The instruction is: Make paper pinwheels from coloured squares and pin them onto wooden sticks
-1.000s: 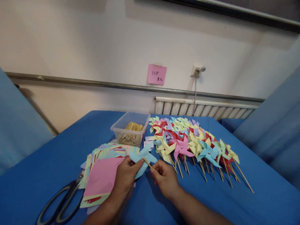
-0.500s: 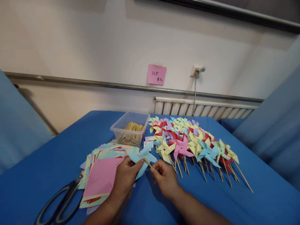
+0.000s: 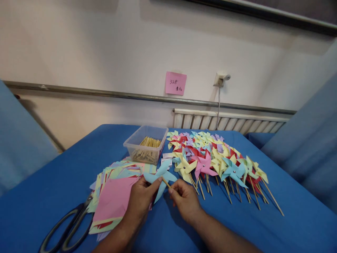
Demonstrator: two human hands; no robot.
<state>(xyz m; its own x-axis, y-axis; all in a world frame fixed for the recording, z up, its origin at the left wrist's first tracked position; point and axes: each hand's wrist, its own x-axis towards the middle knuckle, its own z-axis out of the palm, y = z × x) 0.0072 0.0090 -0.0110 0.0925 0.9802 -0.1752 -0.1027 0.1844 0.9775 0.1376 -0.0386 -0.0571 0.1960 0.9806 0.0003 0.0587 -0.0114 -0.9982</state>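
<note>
A light blue paper pinwheel (image 3: 163, 173) is held up over the blue cloth, between both hands. My left hand (image 3: 143, 195) grips it with the thumb pressed near its middle, where the stick's upper end lies; the fingers behind the paper are hidden. My right hand (image 3: 185, 198) pinches the thin wooden stick (image 3: 165, 182) lower down between thumb and fingertips. Under and beside my left hand lies a pile of coloured paper sheets, a pink sheet (image 3: 113, 196) on top. Scissors (image 3: 72, 225) with dark handles rest at the pile's left edge, blades partly under the paper.
A clear plastic box (image 3: 146, 144) of wooden sticks stands behind the paper pile. Many finished pinwheels (image 3: 206, 165) lie in rows at the right, sticks pointing toward me. Small printed cards (image 3: 166, 161) lie beside the box. A wall and radiator (image 3: 229, 119) border the far side.
The blue pinwheel has turned slightly in my hands, its blades shifting a little. Both hands keep nearly the same place and hold.
</note>
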